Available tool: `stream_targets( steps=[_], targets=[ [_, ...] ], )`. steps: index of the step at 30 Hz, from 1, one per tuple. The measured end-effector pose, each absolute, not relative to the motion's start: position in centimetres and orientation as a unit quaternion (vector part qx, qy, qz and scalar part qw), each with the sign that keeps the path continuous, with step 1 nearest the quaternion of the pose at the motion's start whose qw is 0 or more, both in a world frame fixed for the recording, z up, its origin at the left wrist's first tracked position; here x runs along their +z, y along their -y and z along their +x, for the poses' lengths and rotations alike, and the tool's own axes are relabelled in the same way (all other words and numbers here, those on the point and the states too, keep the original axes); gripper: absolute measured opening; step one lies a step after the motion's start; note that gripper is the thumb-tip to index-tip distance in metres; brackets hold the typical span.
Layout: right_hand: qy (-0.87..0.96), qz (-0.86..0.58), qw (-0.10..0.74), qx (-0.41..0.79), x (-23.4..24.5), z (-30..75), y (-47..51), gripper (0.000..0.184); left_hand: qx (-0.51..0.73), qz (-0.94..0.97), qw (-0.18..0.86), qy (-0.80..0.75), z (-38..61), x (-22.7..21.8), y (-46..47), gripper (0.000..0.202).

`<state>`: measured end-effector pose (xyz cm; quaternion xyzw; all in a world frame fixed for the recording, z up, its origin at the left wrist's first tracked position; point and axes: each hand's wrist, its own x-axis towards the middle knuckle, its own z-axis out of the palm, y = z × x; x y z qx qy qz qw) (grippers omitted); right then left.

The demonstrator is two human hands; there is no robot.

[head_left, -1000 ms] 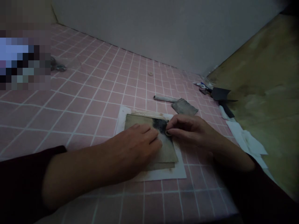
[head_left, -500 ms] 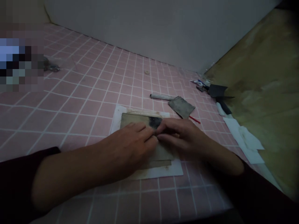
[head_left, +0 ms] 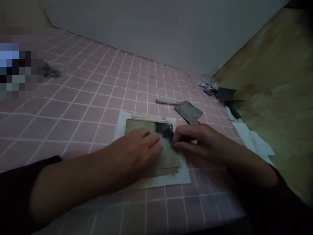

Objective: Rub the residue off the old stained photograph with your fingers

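Left hand (head_left: 134,150) open, pressing flat on a stained, black-blotched card (head_left: 166,156), atop white paper (head_left: 183,179) on pink tile (head_left: 85,130); grey scrap (head_left: 188,111) just beyond; right hand (head_left: 202,138) curled, fingertips (head_left: 175,140) at the blotch, grip impossible to tell.

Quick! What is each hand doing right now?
Left hand: open, fingers lying flat on the stained brownish sheet.
Right hand: fingers curled together at the sheet's dark patch; cannot tell if it holds anything.
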<state>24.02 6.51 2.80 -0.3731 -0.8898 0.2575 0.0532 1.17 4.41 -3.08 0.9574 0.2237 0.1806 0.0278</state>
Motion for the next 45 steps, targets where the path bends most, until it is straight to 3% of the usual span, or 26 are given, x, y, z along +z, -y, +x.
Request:
stream_targets(
  steps=[4, 9, 14, 19, 23, 28, 33, 38, 45],
  targets=[
    [0.898, -0.343, 0.081, 0.265, 3.1, 23.8, -5.8, 0.010, 0.206, 0.952, 0.020, -0.227, 1.0, -2.6, -4.4, 0.009],
    [0.897, -0.361, 0.041, 0.252, 3.0, 23.8, -5.9, 0.013, 0.214, 0.950, 0.031, -0.224, 1.0, -2.4, -4.5, 0.008],
    [0.899, -0.356, 0.139, 0.216, 2.3, 23.5, -6.4, 0.007, 0.222, 0.949, 0.024, -0.220, 1.1, -2.5, -4.6, 0.006],
    [0.887, -0.391, 0.062, 0.236, 2.6, 23.8, -6.4, 0.011, 0.209, 0.952, 0.027, -0.222, 1.0, -2.4, -4.6, 0.006],
    [0.885, -0.376, 0.139, 0.236, 2.4, 23.5, -6.5, 0.007, 0.215, 0.952, 0.017, -0.219, 1.0, -2.6, -4.6, 0.005],
    [0.885, -0.387, 0.064, 0.251, 2.7, 24.0, -6.8, 0.011, 0.212, 0.952, 0.035, -0.220, 1.0, -2.6, -4.7, 0.005],
    [0.880, -0.378, 0.135, 0.253, 2.3, 23.8, -6.8, 0.007, 0.213, 0.951, 0.029, -0.223, 1.1, -2.6, -4.7, 0.004],
    [0.885, -0.392, 0.057, 0.247, 2.9, 24.2, -6.8, 0.012, 0.209, 0.952, 0.031, -0.220, 1.1, -2.6, -4.7, 0.005],
    [0.887, -0.374, 0.115, 0.246, 2.5, 24.0, -6.7, 0.011, 0.208, 0.950, 0.033, -0.230, 0.9, -2.5, -4.6, 0.003]
  ],
)
